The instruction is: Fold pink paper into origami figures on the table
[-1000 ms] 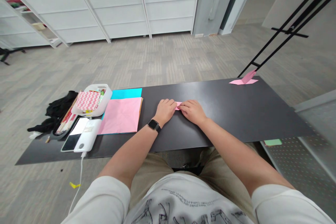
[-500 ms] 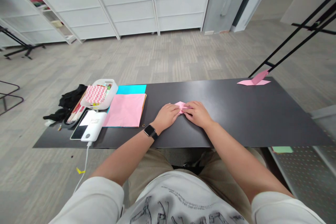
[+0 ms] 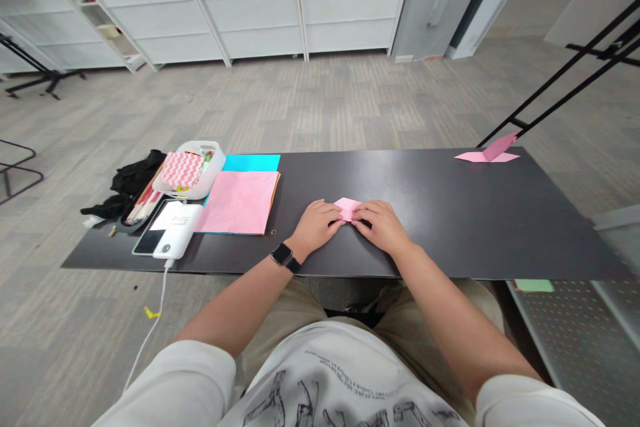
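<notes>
A small folded pink paper (image 3: 347,207) lies on the black table (image 3: 450,213) in front of me. My left hand (image 3: 317,227), a watch on its wrist, rests on the table with curled fingers pressing the paper's left side. My right hand (image 3: 384,227) presses the paper's right side with its fingertips together. Both hands cover the paper's near part.
A stack of pink and cyan sheets (image 3: 240,201) lies to the left. Beside it are a white basket (image 3: 187,171) with patterned paper, a phone and white power bank (image 3: 173,233), and black cloth (image 3: 131,180). Another folded pink paper (image 3: 487,154) sits at the far right corner.
Both hands have drawn slightly toward me along the paper, so more of its far pink part shows. The camera view shifted a little.
</notes>
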A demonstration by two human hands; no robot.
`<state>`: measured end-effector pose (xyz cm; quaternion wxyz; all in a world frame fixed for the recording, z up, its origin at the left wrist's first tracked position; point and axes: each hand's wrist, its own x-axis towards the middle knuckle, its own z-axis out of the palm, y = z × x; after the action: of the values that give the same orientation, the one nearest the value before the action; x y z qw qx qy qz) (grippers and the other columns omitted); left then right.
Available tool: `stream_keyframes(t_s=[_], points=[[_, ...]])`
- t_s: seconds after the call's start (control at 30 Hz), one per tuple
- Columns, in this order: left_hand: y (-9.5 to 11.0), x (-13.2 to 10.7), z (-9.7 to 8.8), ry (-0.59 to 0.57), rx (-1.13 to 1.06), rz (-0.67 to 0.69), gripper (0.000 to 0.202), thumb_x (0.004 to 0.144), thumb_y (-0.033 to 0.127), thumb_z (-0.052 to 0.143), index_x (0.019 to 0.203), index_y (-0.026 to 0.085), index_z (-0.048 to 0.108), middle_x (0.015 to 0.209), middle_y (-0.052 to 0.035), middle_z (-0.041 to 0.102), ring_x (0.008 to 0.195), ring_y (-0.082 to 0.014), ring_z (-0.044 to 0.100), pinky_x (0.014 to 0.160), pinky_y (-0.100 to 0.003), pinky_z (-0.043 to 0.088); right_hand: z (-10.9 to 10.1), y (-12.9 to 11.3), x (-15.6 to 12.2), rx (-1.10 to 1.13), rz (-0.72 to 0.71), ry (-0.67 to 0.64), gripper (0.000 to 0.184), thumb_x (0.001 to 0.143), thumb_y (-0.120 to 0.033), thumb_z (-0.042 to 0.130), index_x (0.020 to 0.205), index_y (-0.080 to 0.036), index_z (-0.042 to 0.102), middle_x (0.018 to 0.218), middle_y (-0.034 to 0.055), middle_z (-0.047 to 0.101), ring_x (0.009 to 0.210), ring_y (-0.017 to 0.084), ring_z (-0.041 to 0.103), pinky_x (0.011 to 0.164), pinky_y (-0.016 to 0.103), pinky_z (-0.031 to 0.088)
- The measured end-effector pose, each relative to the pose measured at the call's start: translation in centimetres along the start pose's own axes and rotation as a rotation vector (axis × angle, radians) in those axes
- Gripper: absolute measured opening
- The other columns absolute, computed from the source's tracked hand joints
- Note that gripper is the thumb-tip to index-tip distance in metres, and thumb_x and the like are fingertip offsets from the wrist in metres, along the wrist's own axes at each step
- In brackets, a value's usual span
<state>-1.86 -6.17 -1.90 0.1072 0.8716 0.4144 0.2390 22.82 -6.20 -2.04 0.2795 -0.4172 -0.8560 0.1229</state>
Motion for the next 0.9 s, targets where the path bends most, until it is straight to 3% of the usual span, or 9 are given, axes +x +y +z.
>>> stream_keyframes(t_s=[0.3, 0.63, 0.9], points=[[0.58, -0.19, -0.46, 0.002, -0.057, -0.031, 0.017, 0.107, 0.028, 0.061, 0.103, 0.023, 0.076, 0.111, -0.004, 0.081, 0.11, -0.0195, 0.072, 0.122, -0.047, 0.044, 0.19, -0.6, -0.09, 0.025, 0.055, 0.006, 0.014, 0.104, -0.032, 0.066, 0.096, -0.027, 0.076, 0.11, 0.0063, 0.076, 0.107, 0.027, 0.066, 0.099, 0.045, 0.047], [0.62, 0.19, -0.38, 0.042, -0.092, -0.028, 0.019, 0.104, 0.022, 0.062, 0.086, 0.021, 0.068, 0.109, -0.0044, 0.079, 0.105, -0.0202, 0.07, 0.118, -0.043, 0.049, 0.63, -0.02, 0.71, 0.01, 0.108, 0.023, 0.02, 0.105, -0.034, 0.065, 0.089, -0.025, 0.073, 0.096, 0.0051, 0.074, 0.094, 0.025, 0.064, 0.09, 0.042, 0.045], [0.68, 0.28, -0.71, 0.014, -0.099, -0.056, 0.013, 0.104, 0.021, 0.061, 0.095, 0.022, 0.07, 0.103, -0.0047, 0.077, 0.103, -0.0224, 0.067, 0.109, -0.042, 0.051, 0.68, -0.14, 0.74, -0.017, 0.107, 0.024, 0.015, 0.103, -0.031, 0.067, 0.089, -0.026, 0.072, 0.096, 0.0048, 0.073, 0.094, 0.025, 0.065, 0.089, 0.042, 0.045]])
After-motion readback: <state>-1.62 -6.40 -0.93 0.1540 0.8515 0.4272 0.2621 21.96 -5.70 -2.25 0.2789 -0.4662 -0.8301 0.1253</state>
